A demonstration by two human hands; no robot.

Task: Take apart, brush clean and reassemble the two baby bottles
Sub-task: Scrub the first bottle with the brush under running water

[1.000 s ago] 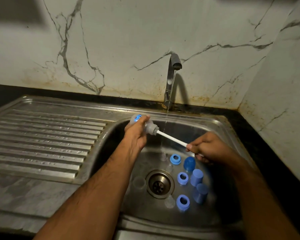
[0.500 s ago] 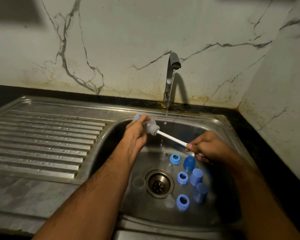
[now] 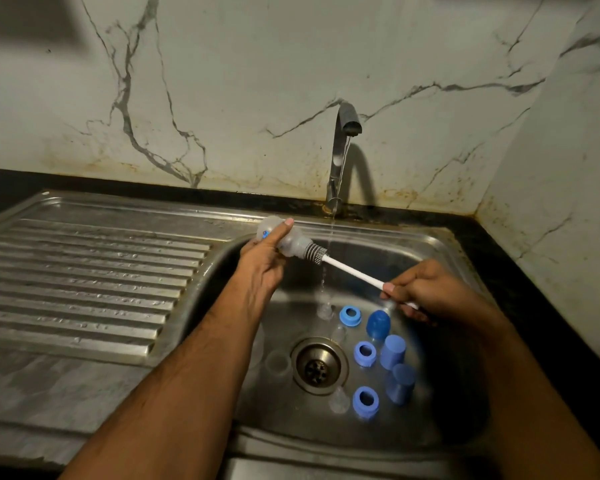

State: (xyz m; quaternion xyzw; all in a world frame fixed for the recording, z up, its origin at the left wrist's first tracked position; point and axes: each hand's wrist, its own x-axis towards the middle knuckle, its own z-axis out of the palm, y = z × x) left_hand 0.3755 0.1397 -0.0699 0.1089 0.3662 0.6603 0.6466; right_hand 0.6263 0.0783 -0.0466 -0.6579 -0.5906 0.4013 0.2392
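The steel sink (image 3: 440, 251) is wet and a thin stream runs from the tap (image 3: 342, 147) into it, so the biggest risk is that water makes everything slippery. The left hand (image 3: 267, 258) is wrapped around the clear baby bottle (image 3: 291, 239) and holds it nearly on its side above the back left edge of the basin, with the mouth turned to the right. If this wet grip slides, the bottle could fall on the parts below. The right hand (image 3: 426, 292) pinches the white handle of the bottle brush (image 3: 354, 271) close to its far end; the bristles are partly inside the mouth and partly outside. Holding so far back gives little control, I think, so a strong push may bend the handle or spray water towards the person. On the basin floor, to the right of the drain (image 3: 317, 367), lie three blue rings (image 3: 364, 353) and blue caps (image 3: 392, 351), well apart from the bottle. Some clear pieces (image 3: 338, 401), perhaps the teats, lie near the drain and are difficult to see. The stream could move such a light piece, or it could be forgotten when the bottles are put together again.
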